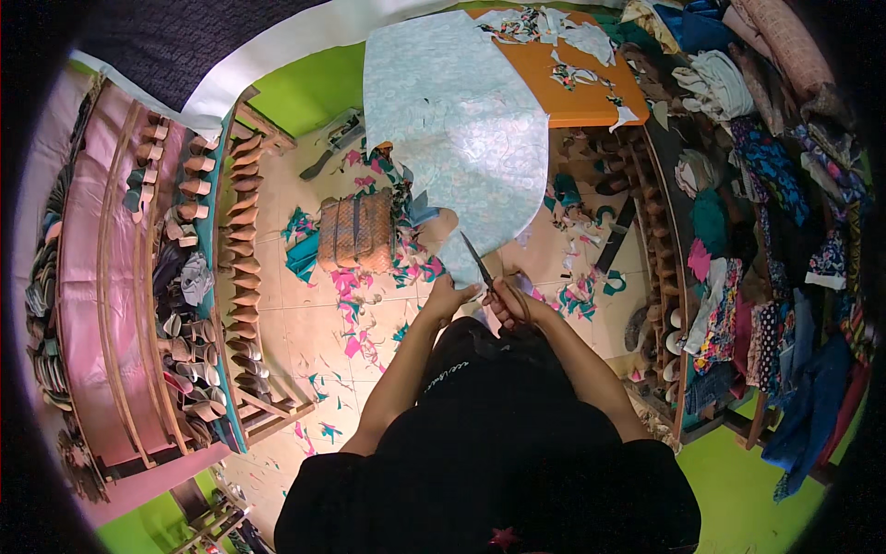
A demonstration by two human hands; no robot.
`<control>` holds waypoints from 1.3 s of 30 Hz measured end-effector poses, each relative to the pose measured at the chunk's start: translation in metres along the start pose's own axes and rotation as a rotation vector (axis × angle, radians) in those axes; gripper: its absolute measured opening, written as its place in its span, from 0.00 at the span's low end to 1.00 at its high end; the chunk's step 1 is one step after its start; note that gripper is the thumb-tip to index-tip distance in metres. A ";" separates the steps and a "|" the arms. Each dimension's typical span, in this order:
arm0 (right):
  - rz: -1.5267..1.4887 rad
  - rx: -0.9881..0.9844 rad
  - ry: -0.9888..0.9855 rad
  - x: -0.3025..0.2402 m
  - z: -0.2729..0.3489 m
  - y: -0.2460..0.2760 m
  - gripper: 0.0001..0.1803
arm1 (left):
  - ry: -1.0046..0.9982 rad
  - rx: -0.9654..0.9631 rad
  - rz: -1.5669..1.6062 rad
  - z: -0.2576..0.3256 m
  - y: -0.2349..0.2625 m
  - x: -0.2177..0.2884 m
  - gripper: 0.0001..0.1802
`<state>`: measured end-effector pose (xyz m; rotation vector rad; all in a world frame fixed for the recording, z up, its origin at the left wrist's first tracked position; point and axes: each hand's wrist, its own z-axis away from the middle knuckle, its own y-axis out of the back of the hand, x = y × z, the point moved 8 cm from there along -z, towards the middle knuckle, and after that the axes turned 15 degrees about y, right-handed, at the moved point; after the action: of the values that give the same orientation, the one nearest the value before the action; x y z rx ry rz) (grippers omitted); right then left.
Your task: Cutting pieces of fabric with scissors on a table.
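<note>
A large pale blue, faintly patterned sheet of fabric (452,120) drapes from an orange table (591,97) down toward me. At its lower tip, my left hand (449,301) is closed on the fabric's edge. My right hand (512,307) grips a pair of scissors (477,258) by the handles. Their dark blades point up and to the left, against the narrow end of the fabric. How far apart the blades are I cannot make out. My fingertips are partly hidden by the cloth and handles.
A woven brown basket-like box (355,231) stands on the floor, with colourful fabric scraps (351,295) strewn around it. Shoe-last racks (242,231) line the left, and another rack (660,240) the right. Piled fabrics (766,185) fill the right side. More offcuts (572,74) lie on the table.
</note>
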<state>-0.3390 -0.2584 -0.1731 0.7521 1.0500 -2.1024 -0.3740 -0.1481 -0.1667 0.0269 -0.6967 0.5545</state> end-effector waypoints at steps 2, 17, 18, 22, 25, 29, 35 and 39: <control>0.079 0.004 0.048 0.001 -0.001 0.006 0.35 | 0.003 -0.027 0.035 0.002 -0.002 0.003 0.20; 0.175 0.058 0.011 0.008 -0.004 0.021 0.27 | -0.211 -0.191 -0.166 -0.007 -0.008 0.010 0.34; 0.264 0.052 0.090 0.000 -0.004 0.020 0.27 | -0.012 -0.201 0.009 -0.021 0.002 -0.002 0.30; 0.570 -0.026 0.348 -0.012 -0.010 0.016 0.30 | 0.119 -0.042 0.219 -0.059 0.026 -0.005 0.16; 0.578 -0.027 0.272 -0.011 -0.004 0.018 0.28 | -0.068 0.140 0.059 -0.068 0.037 0.012 0.13; 0.551 -0.013 0.176 0.000 -0.001 0.033 0.29 | -0.197 0.402 0.024 -0.052 0.043 0.037 0.11; 0.243 0.151 0.120 0.015 0.011 0.063 0.27 | -0.214 0.313 0.056 -0.056 0.058 0.054 0.06; -0.181 0.303 0.180 0.002 0.006 0.091 0.18 | -0.412 0.371 -0.084 -0.039 0.039 0.089 0.09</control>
<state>-0.2719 -0.3059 -0.2133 1.0429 0.9312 -2.4195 -0.3135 -0.0639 -0.1482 0.5261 -0.9787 0.5976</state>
